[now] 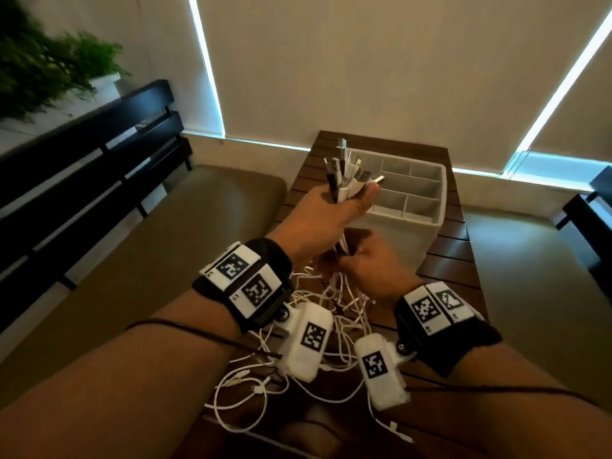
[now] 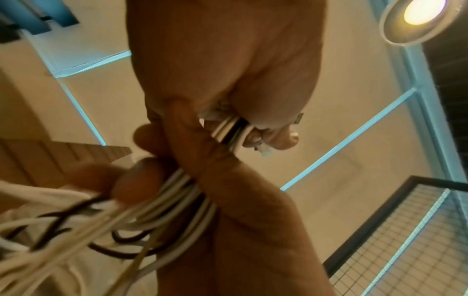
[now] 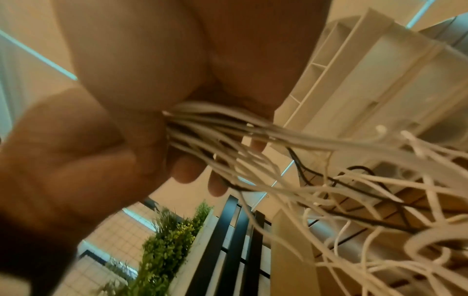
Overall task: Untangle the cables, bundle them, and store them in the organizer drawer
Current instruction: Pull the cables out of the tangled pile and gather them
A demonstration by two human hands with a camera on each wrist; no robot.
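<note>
White and a few black USB cables are what I have in both hands: my left hand is fisted round the plug ends, which stick up in a fan above the knuckles, and my right hand is curled round the same strands just below it, close beside the left. The rest of the cords hang down in a loose tangle onto the wooden slatted counter, near my forearms. The divided white organizer stands on the counter just beyond my hands, its compartments looking bare from here. As I judge it, the step is combing the strands straight: I would keep the left fist tight on the plugs so they stay level, and draw the right hand down slowly with a lighter grip, stopping wherever a knot bunches instead of pulling through. The left wrist is raised and tipped forward; the right sits lower, palm turned inward.
</note>
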